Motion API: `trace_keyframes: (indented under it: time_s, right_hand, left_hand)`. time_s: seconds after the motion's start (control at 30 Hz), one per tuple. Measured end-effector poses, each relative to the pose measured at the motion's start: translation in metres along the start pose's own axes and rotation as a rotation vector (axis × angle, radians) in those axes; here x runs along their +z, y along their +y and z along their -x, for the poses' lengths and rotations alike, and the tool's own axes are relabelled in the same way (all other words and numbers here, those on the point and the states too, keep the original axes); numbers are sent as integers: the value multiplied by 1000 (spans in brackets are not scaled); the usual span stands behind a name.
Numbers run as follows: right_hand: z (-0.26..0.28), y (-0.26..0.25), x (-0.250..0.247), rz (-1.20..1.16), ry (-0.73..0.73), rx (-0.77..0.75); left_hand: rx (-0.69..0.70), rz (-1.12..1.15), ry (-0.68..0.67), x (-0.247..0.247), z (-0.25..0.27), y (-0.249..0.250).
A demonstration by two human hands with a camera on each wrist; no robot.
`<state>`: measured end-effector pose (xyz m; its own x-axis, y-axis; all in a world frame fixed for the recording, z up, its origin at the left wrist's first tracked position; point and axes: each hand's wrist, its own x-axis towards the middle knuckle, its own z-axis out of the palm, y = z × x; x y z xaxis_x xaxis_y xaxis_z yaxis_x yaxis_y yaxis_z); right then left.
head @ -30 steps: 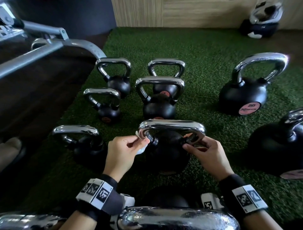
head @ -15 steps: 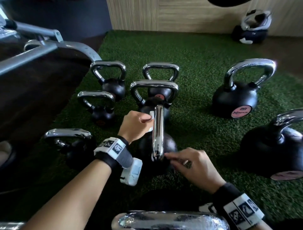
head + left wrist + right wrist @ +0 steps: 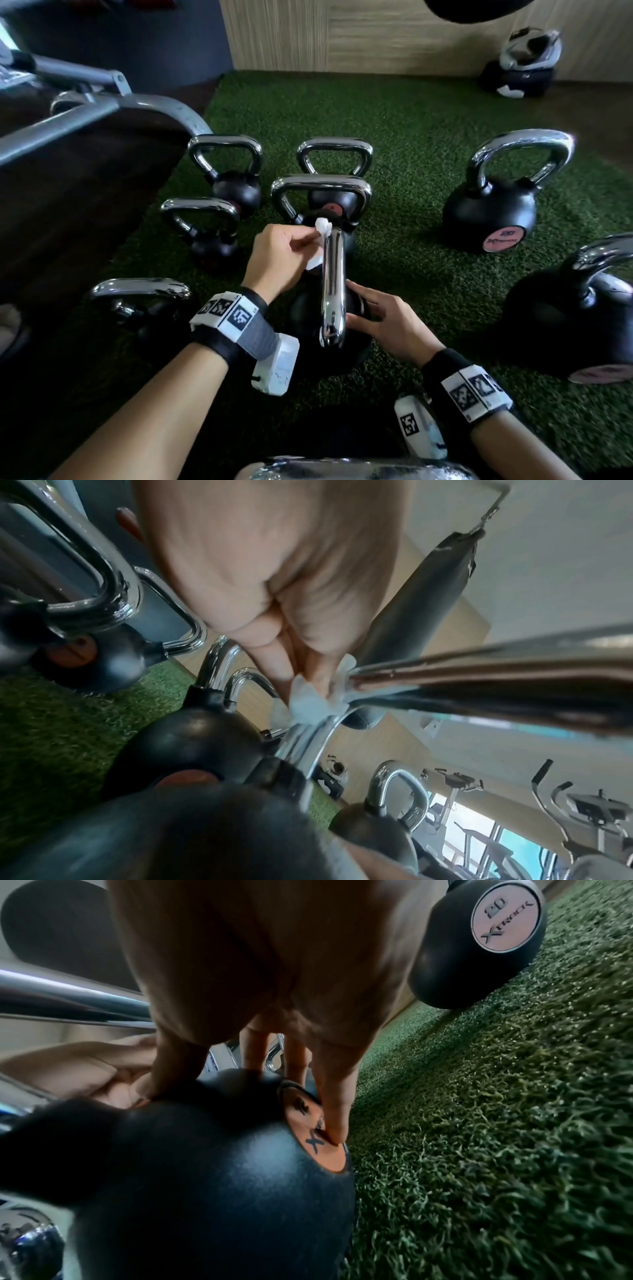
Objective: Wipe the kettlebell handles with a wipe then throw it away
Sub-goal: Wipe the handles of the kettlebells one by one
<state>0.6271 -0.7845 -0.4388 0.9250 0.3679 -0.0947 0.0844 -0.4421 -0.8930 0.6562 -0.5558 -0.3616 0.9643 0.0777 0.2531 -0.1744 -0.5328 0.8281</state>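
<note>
Pinching a crumpled white wipe point(image 3: 322, 226) between thumb and fingertips, the left hand point(image 3: 281, 260) presses it against the far end of a chrome handle point(image 3: 333, 284) near the centre of the head view. The right hand point(image 3: 387, 325), at about four o'clock from that handle, rests with spread fingers on the black ball of the same kettlebell point(image 3: 308, 329), steadying it on the green turf point(image 3: 428, 137).

The job looks to be in mid-course: this handle is under the wipe now, and nothing shows which of the other kettlebells around it, from nine o'clock round to three, are already clean. The wipe is not yet thrown away, and no bin is in view.

The left wrist view shows the wipe point(image 3: 308, 704) bunched where the handle bends, plus a hanging punch bag point(image 3: 421, 620) barely visible overhead. The right wrist view alone shows fingertips point(image 3: 334, 1131) touching the kettlebell's orange label point(image 3: 318, 1139).
</note>
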Motion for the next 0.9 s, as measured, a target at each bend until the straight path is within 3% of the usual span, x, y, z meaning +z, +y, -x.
trace_keyframes:
  time_s: [0.13, 0.37, 0.57, 0.77, 0.9]
  right_hand:
    - [0, 2, 1, -37, -5, -10]
    - [0, 6, 0, -81, 4, -17]
    - [-1, 8, 1, -93, 14, -29]
    - [-1, 10, 2, -101, 12, -44]
    - [0, 9, 1, -116, 22, -38]
  left_hand:
    - [-177, 151, -44, 5, -1, -5]
    - [-144, 395, -119, -13, 19, 8]
    - [-110, 345, -86, -21, 20, 20]
    - [-12, 189, -357, -51, 51, 35]
    - [7, 128, -315, -55, 53, 46]
